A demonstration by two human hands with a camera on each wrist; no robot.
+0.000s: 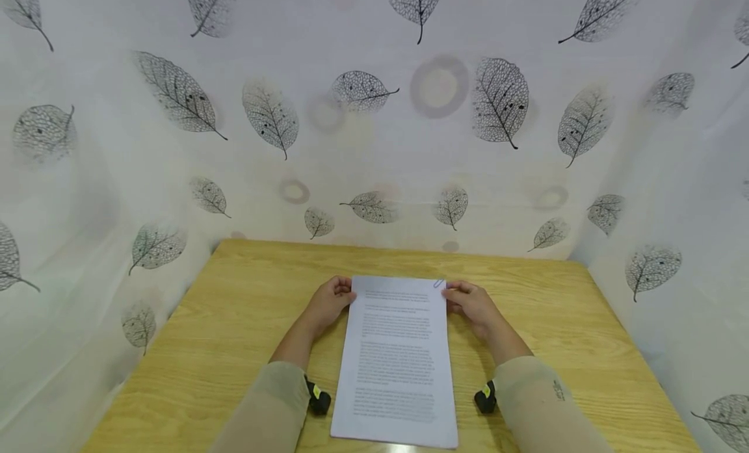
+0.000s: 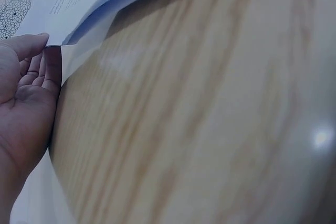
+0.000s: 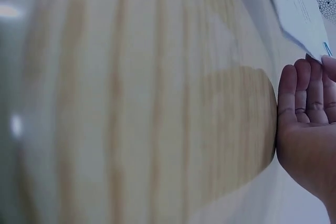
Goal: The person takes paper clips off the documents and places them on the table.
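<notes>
1. Pale sleeves [image 1: 257, 407] lie nearest the camera, well behind the fingers; black wrist cameras [image 1: 318, 399] sit at the cuffs, turned inward, presumably to watch each hand's work.

2. Between the fingers of both hands, a stack of printed sheets [image 1: 398, 362] stretches back toward the person, its text facing up; whether its near end rests on the wood cannot be told.

3. On one side, the left hand [image 1: 328, 303] pinches the stack's edge near its far corner, thumb on top and fingers tucked beneath; the grip probably stops loose pages from sliding apart.

4. Opposite, the right hand [image 1: 475, 307] pinches the other far corner between thumb and fingers, the fingers lying side by side; paired grips seem to share the weight evenly.

5. Just beside the right thumb, a paper clip [image 1: 439, 284] sits on the corner, apparently to bind pages there; below and around the fingers spreads a wooden table [image 1: 246, 297]; beyond the fingertips hangs a leaf-print sheet [image 1: 374, 154].
</notes>
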